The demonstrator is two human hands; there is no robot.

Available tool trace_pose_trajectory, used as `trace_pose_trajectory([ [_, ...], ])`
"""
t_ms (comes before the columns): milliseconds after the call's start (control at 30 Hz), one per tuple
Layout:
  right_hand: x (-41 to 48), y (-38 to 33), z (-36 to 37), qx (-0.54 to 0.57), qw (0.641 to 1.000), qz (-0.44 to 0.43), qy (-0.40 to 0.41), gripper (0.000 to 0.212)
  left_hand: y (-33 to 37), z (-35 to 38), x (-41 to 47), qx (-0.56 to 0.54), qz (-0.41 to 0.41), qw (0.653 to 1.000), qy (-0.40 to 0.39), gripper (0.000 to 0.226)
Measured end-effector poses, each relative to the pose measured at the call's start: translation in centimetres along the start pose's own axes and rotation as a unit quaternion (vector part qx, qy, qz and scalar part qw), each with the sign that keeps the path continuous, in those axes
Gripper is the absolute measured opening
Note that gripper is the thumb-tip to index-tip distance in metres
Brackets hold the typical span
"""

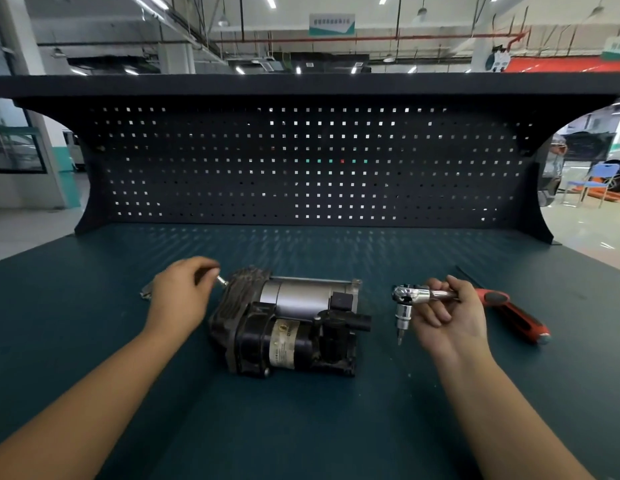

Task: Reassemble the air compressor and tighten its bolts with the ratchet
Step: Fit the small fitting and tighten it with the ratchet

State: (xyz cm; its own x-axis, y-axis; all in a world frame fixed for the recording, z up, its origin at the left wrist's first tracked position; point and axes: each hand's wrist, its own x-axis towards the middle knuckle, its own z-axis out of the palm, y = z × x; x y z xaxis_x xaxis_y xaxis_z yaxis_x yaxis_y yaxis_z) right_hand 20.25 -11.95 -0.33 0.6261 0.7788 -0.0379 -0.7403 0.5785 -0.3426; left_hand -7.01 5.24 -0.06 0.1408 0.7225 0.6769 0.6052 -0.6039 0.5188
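Now the step reads as bolt-fitting: the left hand (178,299) pinches what looks like a bolt (221,279) at ten o'clock of the air compressor (287,327) on the bench (301,427). At three o'clock the right hand (450,317) grips the ratchet (415,295); next, the bolt likely wants seating by hand.

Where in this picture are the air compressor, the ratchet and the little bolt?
air compressor (287,336): head view, on the label of its black body.
ratchet (405,294): head view, on its chrome head.
bolt (221,279): head view, on its shiny shank.
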Motion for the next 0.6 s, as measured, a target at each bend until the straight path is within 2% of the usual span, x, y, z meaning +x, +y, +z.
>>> trace_pose_trajectory([
  [67, 0.0, 0.1, 0.0, 0.005, 1.000, 0.000, 0.002, 0.031, 3.2, -0.2, -0.4, -0.098, -0.003, 0.995, -0.015, 0.007],
  [167, 0.0, 0.1, 0.0, 0.003, 1.000, -0.003, 0.007, 0.032, 7.7, 0.0, -1.3, -0.233, -0.006, 0.966, -0.113, 0.010],
  [233, -0.1, 0.0, -0.1, -0.001, 1.000, -0.006, 0.012, 0.031, 9.9, 0.6, -2.0, -0.278, -0.003, 0.945, -0.172, 0.011],
  [400, 0.0, -0.1, -0.1, 0.000, 1.000, -0.005, 0.013, 0.031, 12.1, 2.8, -2.6, -0.226, 0.020, 0.945, -0.235, 0.015],
  [533, 0.1, 0.1, -0.1, 0.002, 1.000, 0.001, 0.019, 0.032, 12.3, 3.6, -2.6, -0.155, 0.079, 0.950, -0.259, 0.024],
  [600, 0.1, 0.1, -0.1, 0.008, 1.000, 0.000, 0.023, 0.032, 12.4, 3.8, -2.6, -0.145, 0.095, 0.947, -0.270, 0.020],
])
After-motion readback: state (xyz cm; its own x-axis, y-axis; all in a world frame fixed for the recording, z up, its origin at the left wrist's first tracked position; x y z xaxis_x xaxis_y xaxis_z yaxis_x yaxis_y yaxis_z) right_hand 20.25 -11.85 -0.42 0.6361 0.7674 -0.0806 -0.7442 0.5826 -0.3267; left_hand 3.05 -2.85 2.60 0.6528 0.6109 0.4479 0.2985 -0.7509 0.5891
